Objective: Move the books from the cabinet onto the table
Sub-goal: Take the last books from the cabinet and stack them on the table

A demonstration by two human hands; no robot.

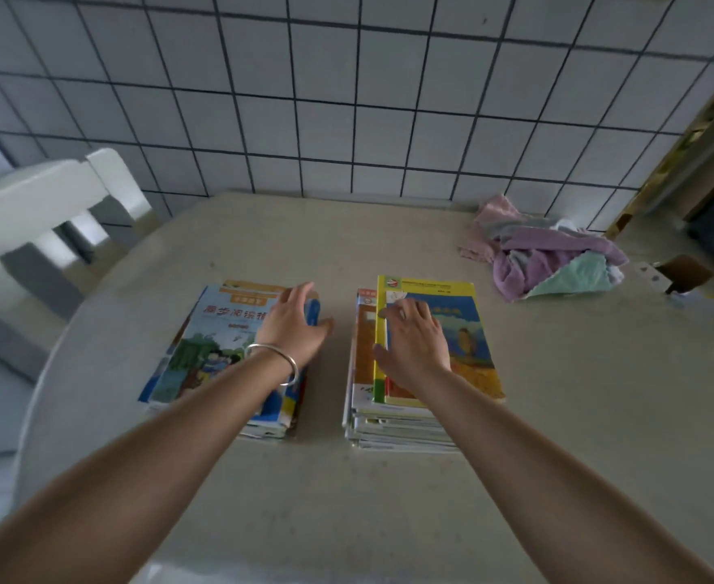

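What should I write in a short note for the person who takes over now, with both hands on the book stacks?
Left hand: open, resting on the left stack of books.
Right hand: open, resting on the right stack of books.
Both stacks sit side by side, apart, on the table. A pile of cloths lies at the far right.
Done: these two stacks are on the table.
Left: the cabinet is not in view, so check it for more books.

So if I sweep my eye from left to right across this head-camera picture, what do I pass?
White chair → left pile of books, with the left hand resting on it → right pile of books, with the right hand resting on it → heap of cloths. All but the chair lie on the table.
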